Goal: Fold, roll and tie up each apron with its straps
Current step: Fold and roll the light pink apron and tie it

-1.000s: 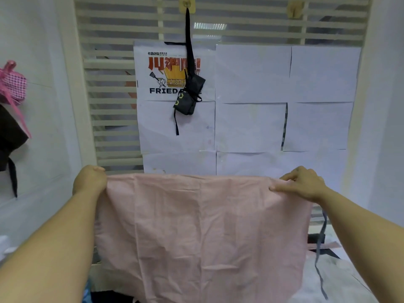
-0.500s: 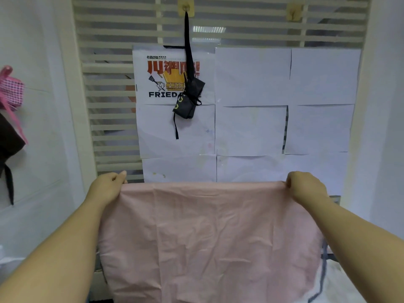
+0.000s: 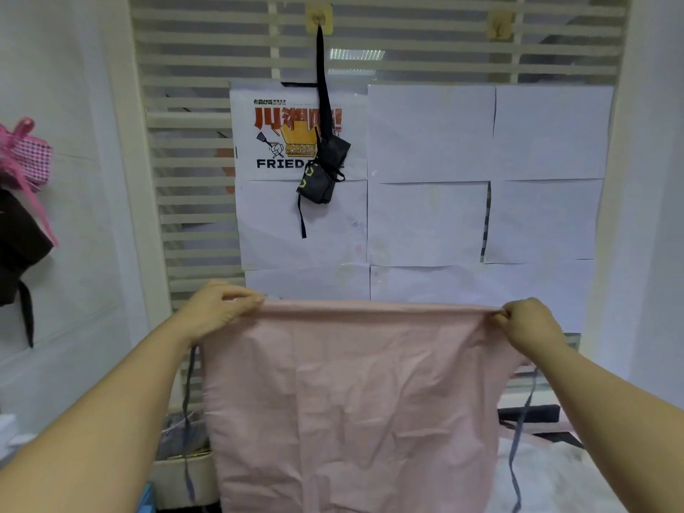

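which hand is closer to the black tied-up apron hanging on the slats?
Left. The left hand is below the black apron, slightly to its left; the right hand is below and well off to its right.

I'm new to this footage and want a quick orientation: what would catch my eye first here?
The big pink apron fills the lower middle, held up spread by its top edge, the left hand and the right hand each gripping a corner. Above it, a black rolled apron tied with its straps hangs from a hook over a poster on the slatted wall.
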Motion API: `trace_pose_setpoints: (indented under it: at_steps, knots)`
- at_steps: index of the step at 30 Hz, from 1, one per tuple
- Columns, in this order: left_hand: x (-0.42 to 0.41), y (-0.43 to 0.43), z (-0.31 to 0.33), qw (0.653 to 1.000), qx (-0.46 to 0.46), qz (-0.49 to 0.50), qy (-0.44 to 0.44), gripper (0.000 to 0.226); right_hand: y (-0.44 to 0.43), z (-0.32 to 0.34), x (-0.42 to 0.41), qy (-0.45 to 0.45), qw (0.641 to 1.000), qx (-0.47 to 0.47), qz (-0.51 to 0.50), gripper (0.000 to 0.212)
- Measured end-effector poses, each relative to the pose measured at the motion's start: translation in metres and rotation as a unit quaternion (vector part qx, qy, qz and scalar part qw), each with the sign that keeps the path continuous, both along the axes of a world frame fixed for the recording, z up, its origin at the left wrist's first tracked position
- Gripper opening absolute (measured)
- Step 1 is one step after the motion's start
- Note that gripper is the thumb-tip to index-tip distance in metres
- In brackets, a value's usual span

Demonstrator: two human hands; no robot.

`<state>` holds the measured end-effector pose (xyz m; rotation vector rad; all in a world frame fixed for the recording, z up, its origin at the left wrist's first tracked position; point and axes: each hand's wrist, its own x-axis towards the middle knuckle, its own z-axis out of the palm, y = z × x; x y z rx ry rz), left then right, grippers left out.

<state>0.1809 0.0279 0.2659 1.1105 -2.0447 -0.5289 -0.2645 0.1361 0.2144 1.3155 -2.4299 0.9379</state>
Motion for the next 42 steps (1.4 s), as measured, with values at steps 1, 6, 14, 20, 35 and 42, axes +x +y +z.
trace_pose_setpoints:
  at_steps: [1, 6, 14, 20, 35, 42]
  knots:
    - [-0.005, 0.0, 0.001, 0.999, -0.004, -0.01, -0.036, 0.007, 0.003, 0.001, -0.001, -0.015, 0.999, 0.007, -0.028, 0.039]
    - [-0.017, -0.002, 0.001, 0.99, -0.062, -0.014, -0.129, 0.028, 0.011, 0.001, -0.009, -0.059, 0.997, -0.039, -0.025, 0.02]
    - [-0.013, 0.002, 0.021, 0.946, 0.118, -0.045, 0.297, 0.054, 0.033, 0.019, -0.007, -0.052, 0.989, -0.128, 0.051, 0.025]
    - [-0.017, 0.0, 0.021, 0.96, 0.035, 0.036, 0.275, 0.023, 0.04, 0.013, 0.003, -0.096, 0.982, -0.149, 0.065, 0.016]
    - [-0.021, -0.01, -0.015, 0.916, -0.153, 0.288, -0.233, 0.026, 0.034, 0.032, 0.036, -0.045, 0.975, -0.206, 0.066, 0.013]
    - [-0.058, 0.019, -0.053, 0.972, -0.092, 0.213, -0.02, 0.03, 0.041, 0.061, 0.064, -0.003, 0.962, -0.256, 0.098, 0.013]
